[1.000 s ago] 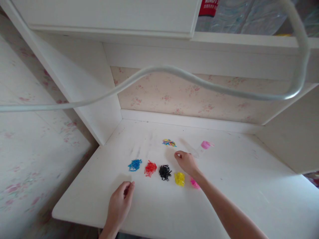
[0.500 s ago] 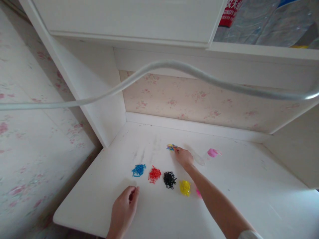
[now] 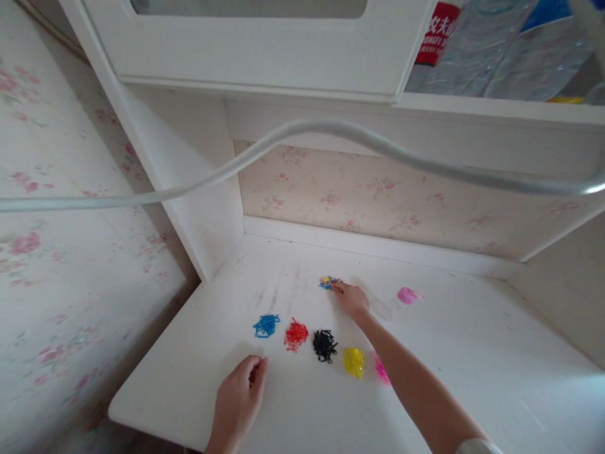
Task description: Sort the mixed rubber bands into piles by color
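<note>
My right hand (image 3: 352,299) reaches to a small mixed pile of coloured rubber bands (image 3: 327,282), its fingertips pinched on the bands at the pile's right edge. Nearer to me lies a row of single-colour heaps: blue rubber bands (image 3: 266,326), red rubber bands (image 3: 296,335), black rubber bands (image 3: 324,346), yellow rubber bands (image 3: 354,362) and pink rubber bands (image 3: 382,369), the last partly hidden by my right forearm. My left hand (image 3: 240,392) rests on the table below the blue heap, fingers curled closed. Whatever it may hold is hidden.
A clear, see-through object (image 3: 379,308) lies just right of my right hand, and a pink item (image 3: 409,296) is farther right. A pale bent tube (image 3: 326,126) crosses the view above the white desk (image 3: 179,353). Plastic bottles (image 3: 501,50) stand on the shelf overhead.
The camera view has tilted slightly upward. My right fingers have shifted a little at the mixed pile; my left hand stays put, still curled.
</note>
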`<action>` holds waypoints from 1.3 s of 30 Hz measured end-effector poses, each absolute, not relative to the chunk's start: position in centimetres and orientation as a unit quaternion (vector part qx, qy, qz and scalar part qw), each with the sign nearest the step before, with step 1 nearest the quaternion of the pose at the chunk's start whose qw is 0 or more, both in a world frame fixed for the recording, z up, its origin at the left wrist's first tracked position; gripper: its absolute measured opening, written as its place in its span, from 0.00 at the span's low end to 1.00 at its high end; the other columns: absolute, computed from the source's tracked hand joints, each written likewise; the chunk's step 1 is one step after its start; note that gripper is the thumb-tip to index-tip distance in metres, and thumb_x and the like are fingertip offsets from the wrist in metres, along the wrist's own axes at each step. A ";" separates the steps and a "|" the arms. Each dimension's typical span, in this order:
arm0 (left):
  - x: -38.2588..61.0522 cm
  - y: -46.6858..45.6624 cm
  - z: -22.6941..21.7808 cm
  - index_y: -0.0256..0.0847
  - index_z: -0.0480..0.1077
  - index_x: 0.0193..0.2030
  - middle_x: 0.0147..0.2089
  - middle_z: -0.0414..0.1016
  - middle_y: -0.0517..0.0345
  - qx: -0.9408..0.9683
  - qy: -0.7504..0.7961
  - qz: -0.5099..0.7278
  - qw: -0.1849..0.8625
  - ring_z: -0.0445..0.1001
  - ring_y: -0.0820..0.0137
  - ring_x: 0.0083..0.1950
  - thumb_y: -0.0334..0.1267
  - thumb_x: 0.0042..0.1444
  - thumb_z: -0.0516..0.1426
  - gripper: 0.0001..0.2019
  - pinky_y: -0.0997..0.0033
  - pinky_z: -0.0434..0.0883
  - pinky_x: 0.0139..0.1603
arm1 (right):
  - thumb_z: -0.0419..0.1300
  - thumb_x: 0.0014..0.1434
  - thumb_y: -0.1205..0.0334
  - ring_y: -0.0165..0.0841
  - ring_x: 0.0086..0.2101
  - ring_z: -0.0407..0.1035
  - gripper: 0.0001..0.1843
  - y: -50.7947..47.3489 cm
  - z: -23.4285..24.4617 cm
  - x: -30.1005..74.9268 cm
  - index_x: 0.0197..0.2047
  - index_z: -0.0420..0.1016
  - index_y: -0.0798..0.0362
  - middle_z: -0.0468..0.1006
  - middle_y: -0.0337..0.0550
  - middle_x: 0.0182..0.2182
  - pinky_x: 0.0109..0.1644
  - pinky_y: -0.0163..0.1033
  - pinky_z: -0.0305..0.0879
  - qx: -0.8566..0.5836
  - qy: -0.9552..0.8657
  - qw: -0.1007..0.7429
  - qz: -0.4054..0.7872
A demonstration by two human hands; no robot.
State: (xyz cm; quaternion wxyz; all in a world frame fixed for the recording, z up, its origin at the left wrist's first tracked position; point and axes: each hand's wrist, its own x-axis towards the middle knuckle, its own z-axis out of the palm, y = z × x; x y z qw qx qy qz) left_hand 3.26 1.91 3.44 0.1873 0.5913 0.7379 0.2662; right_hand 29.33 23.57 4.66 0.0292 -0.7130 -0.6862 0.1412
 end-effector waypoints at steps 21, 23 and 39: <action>3.4 1.9 3.2 0.44 0.67 0.30 0.26 0.73 0.64 0.592 0.737 0.267 0.189 0.71 0.74 0.28 0.50 0.62 0.45 0.17 0.77 0.60 0.29 | 0.41 0.65 0.51 0.31 0.34 0.73 0.24 18.2 6.8 29.4 0.47 0.76 0.47 0.81 0.40 0.35 0.35 0.31 0.59 -0.655 -0.731 0.118 0.150; 3.4 1.8 3.2 0.44 0.67 0.30 0.26 0.73 0.63 0.591 0.738 0.270 0.183 0.71 0.74 0.27 0.49 0.62 0.45 0.17 0.77 0.60 0.29 | 0.40 0.65 0.49 0.30 0.32 0.72 0.25 16.1 7.5 27.8 0.43 0.77 0.47 0.80 0.39 0.32 0.34 0.31 0.58 -0.622 -0.759 0.121 0.148; 3.4 1.6 3.1 0.43 0.64 0.28 0.25 0.70 0.64 0.612 0.734 0.243 0.167 0.68 0.74 0.26 0.49 0.63 0.44 0.18 0.76 0.57 0.28 | 0.44 0.64 0.61 0.36 0.34 0.75 0.17 11.3 9.0 19.3 0.38 0.74 0.49 0.80 0.43 0.33 0.34 0.34 0.61 -0.542 -0.836 -0.002 0.089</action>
